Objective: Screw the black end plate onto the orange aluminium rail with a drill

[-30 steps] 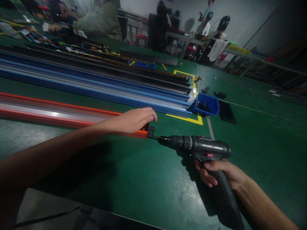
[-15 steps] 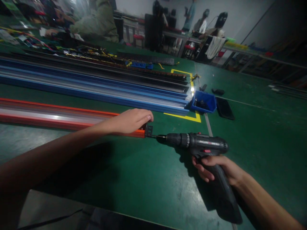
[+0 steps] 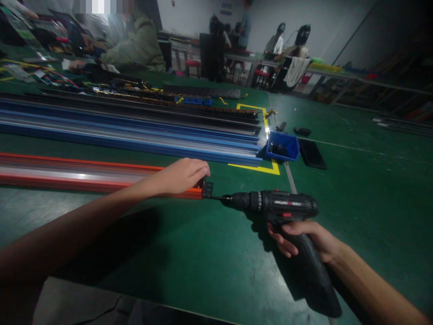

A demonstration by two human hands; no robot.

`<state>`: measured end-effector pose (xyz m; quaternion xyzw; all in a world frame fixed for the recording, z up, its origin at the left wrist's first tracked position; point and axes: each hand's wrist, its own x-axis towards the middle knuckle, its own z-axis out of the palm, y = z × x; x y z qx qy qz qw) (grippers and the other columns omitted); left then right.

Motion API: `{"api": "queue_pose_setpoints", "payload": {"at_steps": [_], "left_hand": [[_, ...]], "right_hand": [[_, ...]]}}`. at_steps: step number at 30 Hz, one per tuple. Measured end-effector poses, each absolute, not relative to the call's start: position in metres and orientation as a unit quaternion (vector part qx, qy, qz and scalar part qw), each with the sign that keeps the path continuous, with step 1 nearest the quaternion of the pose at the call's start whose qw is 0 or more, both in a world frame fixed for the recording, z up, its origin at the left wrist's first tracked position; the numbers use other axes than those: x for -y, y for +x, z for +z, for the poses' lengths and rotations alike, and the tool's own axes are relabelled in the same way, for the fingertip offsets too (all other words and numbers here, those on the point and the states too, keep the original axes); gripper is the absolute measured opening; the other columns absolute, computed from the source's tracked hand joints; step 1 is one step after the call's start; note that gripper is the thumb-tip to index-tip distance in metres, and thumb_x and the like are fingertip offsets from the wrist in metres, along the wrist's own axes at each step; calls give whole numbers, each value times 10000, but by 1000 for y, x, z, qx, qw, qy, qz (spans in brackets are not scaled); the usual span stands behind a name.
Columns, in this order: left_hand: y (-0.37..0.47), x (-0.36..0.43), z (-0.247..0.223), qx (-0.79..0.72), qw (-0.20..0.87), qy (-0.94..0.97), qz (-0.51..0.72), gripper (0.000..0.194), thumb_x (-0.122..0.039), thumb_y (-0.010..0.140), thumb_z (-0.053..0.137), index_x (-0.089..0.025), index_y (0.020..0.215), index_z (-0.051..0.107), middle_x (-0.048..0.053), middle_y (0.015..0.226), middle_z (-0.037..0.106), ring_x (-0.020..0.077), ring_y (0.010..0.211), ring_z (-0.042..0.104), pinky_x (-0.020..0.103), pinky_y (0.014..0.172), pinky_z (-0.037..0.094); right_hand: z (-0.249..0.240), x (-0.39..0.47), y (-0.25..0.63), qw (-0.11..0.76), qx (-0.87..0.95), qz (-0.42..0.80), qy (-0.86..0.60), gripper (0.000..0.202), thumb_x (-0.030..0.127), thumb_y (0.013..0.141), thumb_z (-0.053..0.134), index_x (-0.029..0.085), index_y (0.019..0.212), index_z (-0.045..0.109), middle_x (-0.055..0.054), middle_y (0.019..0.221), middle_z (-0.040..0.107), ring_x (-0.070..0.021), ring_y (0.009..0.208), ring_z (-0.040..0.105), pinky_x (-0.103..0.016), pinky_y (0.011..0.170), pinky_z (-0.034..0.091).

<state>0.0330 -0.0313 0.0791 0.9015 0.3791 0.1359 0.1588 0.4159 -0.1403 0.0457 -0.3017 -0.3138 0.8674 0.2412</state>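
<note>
My right hand (image 3: 304, 237) is wrapped round the grip of a black cordless drill (image 3: 287, 205). The drill points left, and its long bit (image 3: 218, 198) meets a black end bracket (image 3: 209, 189) at the tip of an orange aluminium profile (image 3: 81, 176). Over that same end lies my left hand (image 3: 184, 175), its fingers curled down on the profile and the bracket. The undersides of those fingers are hidden. The profile rests flat on the green table (image 3: 189, 253).
Behind the orange profile lie several blue profiles (image 3: 135, 137) and dark ones. A blue bin (image 3: 283, 146) with small dark parts stands right of them, beside a black phone-like slab (image 3: 313, 153). Loose wires (image 3: 40, 76) and a co-worker's sleeve (image 3: 138, 47) appear at the back left.
The whole view has shifted slightly, with the table scene lower in the picture. Both hands, the drill and the profile keep the same places relative to each other.
</note>
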Motion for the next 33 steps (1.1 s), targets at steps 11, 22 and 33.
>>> {"api": "queue_pose_setpoints", "payload": {"at_steps": [11,22,33], "left_hand": [[29,28,69,-369,124,909,148,430,-332,1080,310,-157,1014,698,74,1002,746,182,912,672,318,852,489],[34,32,73,-395,175,885,173,482,-478,1092,313,-169,1038,679,70,995,724,194,906,653,333,847,476],[35,34,81,-380,107,907,149,420,-468,1078,372,-175,1143,667,92,1128,710,200,1016,664,336,896,520]], "right_hand": [[55,142,413,332,311,836,-307,299,216,820,725,46,1060,781,-54,761,661,-84,508,538,-246,580,521],[72,140,410,463,250,800,-288,286,223,751,713,156,1028,720,0,718,582,-113,520,477,-271,576,494],[63,144,401,477,242,811,-238,305,193,715,680,167,1018,651,83,583,418,-104,483,388,-257,583,486]]}}
